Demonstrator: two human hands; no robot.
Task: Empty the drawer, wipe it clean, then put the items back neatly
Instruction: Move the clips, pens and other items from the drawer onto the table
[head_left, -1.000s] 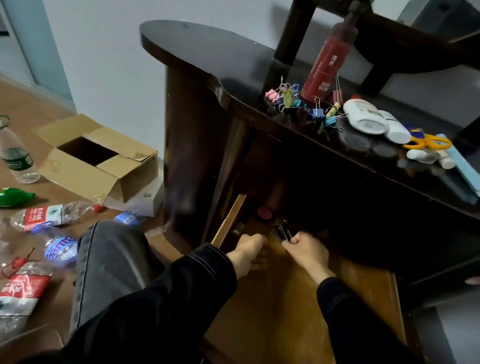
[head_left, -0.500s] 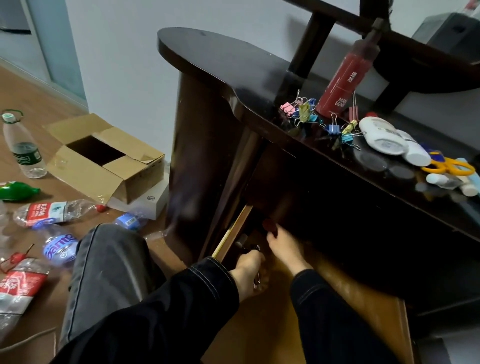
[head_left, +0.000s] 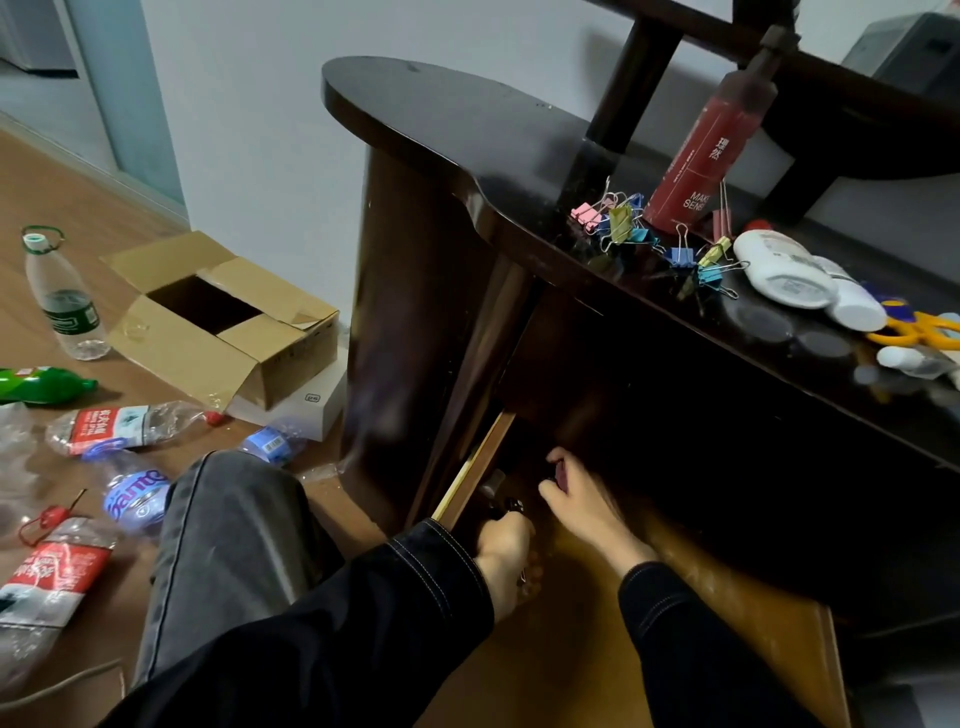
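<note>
— Under the desktop (head_left: 467, 119), deep in the drawer (head_left: 717, 592), we tag both hands: right hand (head_left: 582, 501) pinches a dark red item (head_left: 562, 471); left hand (head_left: 506, 545) is closed round a black clip (head_left: 513, 505).
— Next target?
— We judge the grey piece (head_left: 491, 480): it sits just beyond the left hand, left of the right one, so left is nearer. Long axis: we can't tell.
— Text?
— We read the red bottle (head_left: 711, 150) on the desktop: "理然", "MAKE SENSE", partly cut off.

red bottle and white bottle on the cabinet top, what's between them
Head view: a few coloured binder clips lie between the red bottle and the white bottle.
</note>
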